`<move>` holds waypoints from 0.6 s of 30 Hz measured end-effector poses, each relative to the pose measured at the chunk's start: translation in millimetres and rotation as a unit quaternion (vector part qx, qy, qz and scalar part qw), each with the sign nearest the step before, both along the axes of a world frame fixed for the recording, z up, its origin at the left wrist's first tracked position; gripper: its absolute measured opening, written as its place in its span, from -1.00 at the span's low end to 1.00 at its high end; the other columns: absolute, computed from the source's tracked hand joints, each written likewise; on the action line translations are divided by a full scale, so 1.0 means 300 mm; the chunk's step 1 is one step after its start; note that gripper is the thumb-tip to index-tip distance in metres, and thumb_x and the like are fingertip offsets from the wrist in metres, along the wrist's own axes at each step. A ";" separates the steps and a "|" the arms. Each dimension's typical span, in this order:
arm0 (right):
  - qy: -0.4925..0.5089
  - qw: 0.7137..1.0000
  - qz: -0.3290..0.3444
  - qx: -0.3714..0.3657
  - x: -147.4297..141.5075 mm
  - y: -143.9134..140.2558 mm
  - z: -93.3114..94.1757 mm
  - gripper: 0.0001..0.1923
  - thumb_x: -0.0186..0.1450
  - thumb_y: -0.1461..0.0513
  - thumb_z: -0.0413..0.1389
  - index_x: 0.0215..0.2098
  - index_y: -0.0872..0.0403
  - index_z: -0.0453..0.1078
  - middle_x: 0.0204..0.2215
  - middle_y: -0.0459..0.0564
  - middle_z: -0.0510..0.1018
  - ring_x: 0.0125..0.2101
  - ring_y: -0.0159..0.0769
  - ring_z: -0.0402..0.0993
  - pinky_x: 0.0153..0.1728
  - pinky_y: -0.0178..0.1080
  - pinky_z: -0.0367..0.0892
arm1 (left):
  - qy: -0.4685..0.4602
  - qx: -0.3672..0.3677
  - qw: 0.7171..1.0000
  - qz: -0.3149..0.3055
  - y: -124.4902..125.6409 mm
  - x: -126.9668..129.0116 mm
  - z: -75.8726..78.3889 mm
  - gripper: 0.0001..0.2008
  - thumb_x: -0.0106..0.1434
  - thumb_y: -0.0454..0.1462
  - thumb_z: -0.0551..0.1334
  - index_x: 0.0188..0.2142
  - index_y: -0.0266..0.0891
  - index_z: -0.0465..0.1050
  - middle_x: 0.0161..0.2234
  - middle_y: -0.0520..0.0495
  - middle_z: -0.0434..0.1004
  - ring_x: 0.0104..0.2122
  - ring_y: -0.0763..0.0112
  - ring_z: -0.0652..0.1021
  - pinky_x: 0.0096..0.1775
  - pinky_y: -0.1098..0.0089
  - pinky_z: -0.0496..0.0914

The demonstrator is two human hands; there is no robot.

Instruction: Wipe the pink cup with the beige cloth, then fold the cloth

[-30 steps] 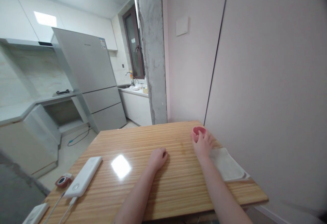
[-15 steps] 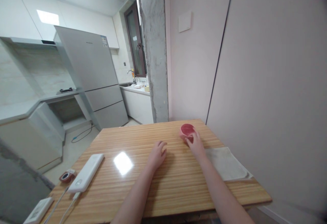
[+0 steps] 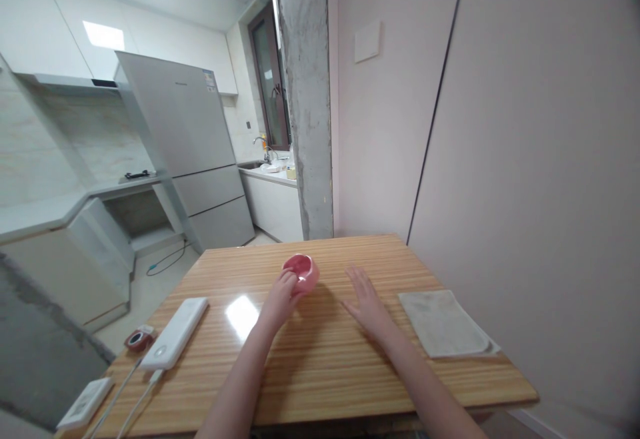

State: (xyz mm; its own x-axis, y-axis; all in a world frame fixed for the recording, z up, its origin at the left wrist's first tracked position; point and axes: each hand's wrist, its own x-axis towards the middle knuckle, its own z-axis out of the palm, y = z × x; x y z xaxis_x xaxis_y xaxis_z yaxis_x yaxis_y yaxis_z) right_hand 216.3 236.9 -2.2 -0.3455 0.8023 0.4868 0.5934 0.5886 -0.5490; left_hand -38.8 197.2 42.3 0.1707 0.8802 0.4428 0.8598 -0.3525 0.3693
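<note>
A small pink bowl (image 3: 303,271) is held just above the middle of the wooden table (image 3: 320,359), tilted toward me, with my left hand (image 3: 281,297) gripping its near side. To its right, my right hand (image 3: 365,302) lies flat on the table with fingers spread and holds nothing. A folded grey-white cloth (image 3: 443,323) lies on the table right of that hand.
A white power bank (image 3: 175,332) with cables lies at the table's left, beside a small red round object (image 3: 138,339) and a white flat device (image 3: 85,402). The wall runs close along the table's right side. A fridge and kitchen counters stand behind.
The pink bowl has travelled from the far right of the table to the middle, passing from my right hand into my left. My right hand let go and now rests flat.
</note>
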 end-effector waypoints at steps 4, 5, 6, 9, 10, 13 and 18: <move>-0.121 0.975 -0.185 -0.037 0.207 -0.025 -0.065 -0.64 0.19 0.23 0.04 -0.04 0.10 0.38 0.04 0.23 0.39 0.07 -0.02 0.30 0.04 -0.05 0.22 | 0.033 0.032 0.983 0.177 -0.004 -0.204 -0.009 -0.90 0.19 -0.24 0.17 -0.35 -0.23 0.36 -0.19 -0.20 0.44 -0.10 0.13 0.42 -0.01 0.09 0.32; -0.151 0.962 -0.220 -0.051 0.256 -0.038 -0.077 -0.65 0.19 0.23 0.05 -0.05 0.11 0.38 -0.05 0.22 0.45 -0.01 -0.02 0.37 -0.02 -0.07 0.26 | 0.045 0.029 0.977 0.206 -0.005 -0.254 -0.013 -0.90 0.18 -0.24 0.17 -0.36 -0.24 0.36 -0.21 -0.21 0.44 -0.12 0.13 0.42 -0.02 0.10 0.32; -0.177 0.951 -0.246 -0.062 0.299 -0.053 -0.086 -0.65 0.19 0.22 0.05 -0.06 0.10 0.38 -0.10 0.21 0.47 -0.06 -0.02 0.40 -0.06 -0.08 0.27 | 0.057 0.022 0.972 0.226 -0.008 -0.298 -0.018 -0.90 0.16 -0.23 0.17 -0.38 -0.24 0.35 -0.22 -0.21 0.43 -0.13 0.13 0.42 -0.03 0.11 0.32; -0.233 0.927 -0.286 -0.073 0.372 -0.095 -0.093 -0.68 0.19 0.18 0.07 -0.10 0.11 0.38 -0.17 0.21 0.47 -0.13 -0.02 0.43 -0.15 -0.12 0.28 | 0.081 0.001 0.961 0.266 -0.018 -0.393 -0.044 -0.88 0.15 -0.23 0.16 -0.45 -0.23 0.31 -0.21 -0.19 0.42 -0.15 0.16 0.42 -0.04 0.15 0.32; -0.243 0.922 -0.292 -0.074 0.381 -0.105 -0.090 -0.69 0.20 0.17 0.07 -0.12 0.12 0.38 -0.18 0.22 0.47 -0.15 -0.02 0.43 -0.18 -0.13 0.28 | 0.086 0.000 0.958 0.274 -0.022 -0.410 -0.054 -0.87 0.16 -0.22 0.16 -0.46 -0.23 0.30 -0.20 -0.19 0.42 -0.14 0.16 0.42 -0.03 0.16 0.32; -0.251 0.916 -0.302 -0.085 0.381 -0.118 -0.079 -0.76 0.24 0.16 0.04 -0.18 0.11 0.37 -0.23 0.18 0.48 -0.21 -0.05 0.46 -0.24 -0.16 0.27 | 0.100 0.006 0.955 0.278 -0.028 -0.433 -0.084 -0.84 0.18 -0.20 0.14 -0.46 -0.24 0.30 -0.16 -0.20 0.42 -0.10 0.16 0.41 -0.01 0.17 0.30; -0.222 0.931 -0.265 -0.119 0.356 -0.107 -0.057 -0.89 0.24 0.31 -0.02 -0.32 0.08 0.34 -0.32 0.11 0.51 -0.26 -0.16 0.46 -0.29 -0.24 0.21 | 0.108 0.006 0.957 0.270 -0.025 -0.439 -0.108 -0.81 0.17 -0.18 0.13 -0.45 -0.26 0.34 -0.16 -0.22 0.41 -0.09 0.14 0.41 0.00 0.16 0.31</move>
